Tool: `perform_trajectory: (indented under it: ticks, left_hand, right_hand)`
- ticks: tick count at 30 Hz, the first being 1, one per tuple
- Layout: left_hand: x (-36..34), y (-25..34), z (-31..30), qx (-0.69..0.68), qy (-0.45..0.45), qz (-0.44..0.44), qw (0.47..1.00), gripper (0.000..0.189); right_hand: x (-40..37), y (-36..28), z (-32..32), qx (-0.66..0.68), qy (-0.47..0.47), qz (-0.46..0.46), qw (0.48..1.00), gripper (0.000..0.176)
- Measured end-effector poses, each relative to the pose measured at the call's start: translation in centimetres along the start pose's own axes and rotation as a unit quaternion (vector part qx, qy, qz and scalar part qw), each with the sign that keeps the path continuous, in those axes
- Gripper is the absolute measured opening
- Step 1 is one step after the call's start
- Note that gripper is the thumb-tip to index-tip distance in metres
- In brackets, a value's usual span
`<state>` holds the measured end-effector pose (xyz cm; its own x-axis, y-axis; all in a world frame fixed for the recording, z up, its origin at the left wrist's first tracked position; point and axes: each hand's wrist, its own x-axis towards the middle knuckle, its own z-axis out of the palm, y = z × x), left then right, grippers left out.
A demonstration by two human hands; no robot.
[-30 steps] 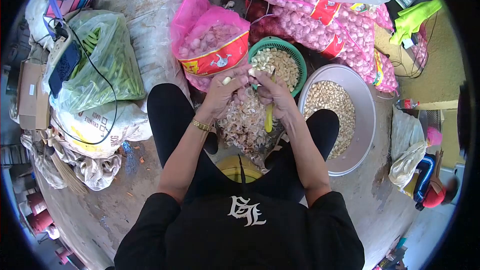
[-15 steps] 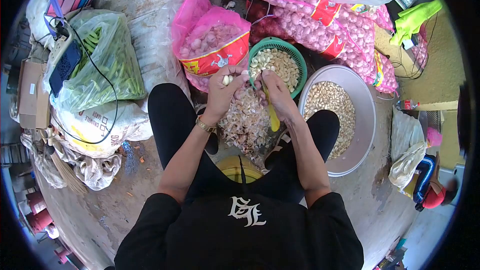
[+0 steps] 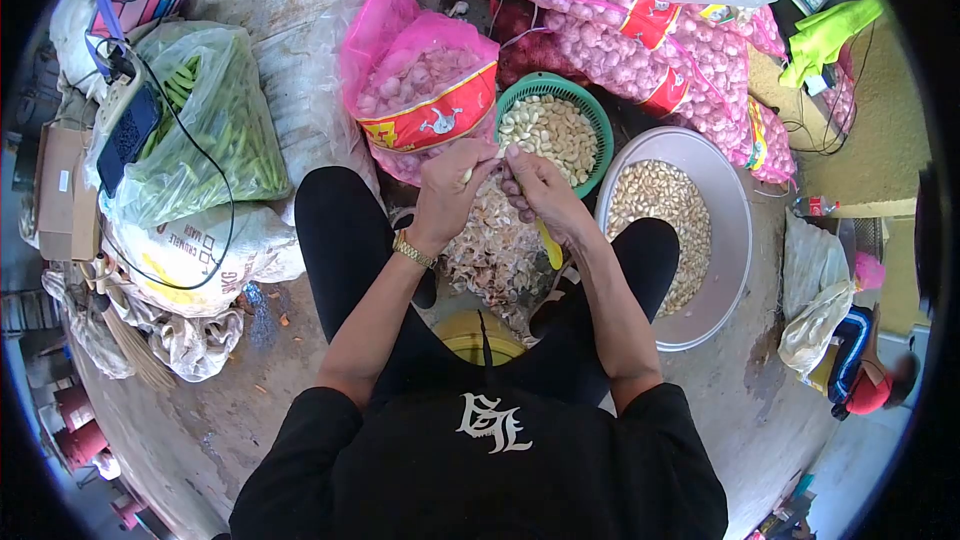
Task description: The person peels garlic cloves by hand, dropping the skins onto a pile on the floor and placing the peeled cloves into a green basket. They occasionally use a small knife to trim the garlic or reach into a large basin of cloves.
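My left hand (image 3: 447, 190) is closed around garlic cloves (image 3: 467, 176), only a sliver of which shows between the fingers. Its fingertips meet those of my right hand (image 3: 545, 192) just in front of the green basket (image 3: 607, 135) of peeled cloves. A yellow-handled knife (image 3: 550, 246) is tucked in my right hand, handle pointing down toward my lap; its blade is hidden. The small piece pinched between both hands is mostly covered by my fingers. Below them lies a heap of garlic skins (image 3: 487, 265) on the floor between my feet.
A grey basin (image 3: 735, 240) of cloves stands by my right knee. An open pink mesh bag (image 3: 415, 80) of garlic is ahead, with more garlic sacks (image 3: 715, 80) at right. A plastic bag of green pods (image 3: 220, 140) sits left. A person (image 3: 868, 385) is at far right.
My hands have come closer together, fingertips now touching. My left hand has turned, hiding most of the cloves that showed in it before. The knife handle has swung slightly right and down.
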<state>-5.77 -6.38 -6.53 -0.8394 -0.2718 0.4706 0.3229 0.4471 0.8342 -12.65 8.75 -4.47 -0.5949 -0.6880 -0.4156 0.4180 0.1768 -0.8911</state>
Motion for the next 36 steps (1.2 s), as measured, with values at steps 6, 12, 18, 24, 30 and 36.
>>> perform_trajectory:
  ticks: [6,12,18,24,30,36]
  left_hand:
    - [0.0,0.2,-0.4,0.078,-0.045,0.071,0.993,0.022]
    - [-0.2,-0.8,-0.1,-0.235,-0.07,-0.237,0.94,0.019]
    - [-0.1,0.4,-0.2,-0.091,-0.07,-0.113,0.987,0.018]
    - [0.0,-1.5,0.3,0.121,0.003,0.113,0.986,0.022]
    - [0.8,0.8,-2.0,-0.251,-0.153,-0.23,0.928,0.029]
    - [0.7,0.6,-2.1,-0.446,-0.104,-0.35,0.817,0.027]
  right_hand:
    - [-0.2,-0.5,0.0,0.062,-0.007,0.033,0.997,0.037]
    - [-0.1,-1.1,-0.1,0.097,-0.011,0.02,0.995,0.035]
    - [1.1,0.5,-0.8,0.025,0.016,-0.001,1.0,0.035]
    - [0.3,0.7,1.2,-0.393,0.152,-0.297,0.857,0.026]
    - [0.1,0.4,0.5,-0.387,0.151,-0.319,0.852,0.023]
    - [-0.3,-0.2,0.1,-0.381,0.115,-0.302,0.866,0.023]
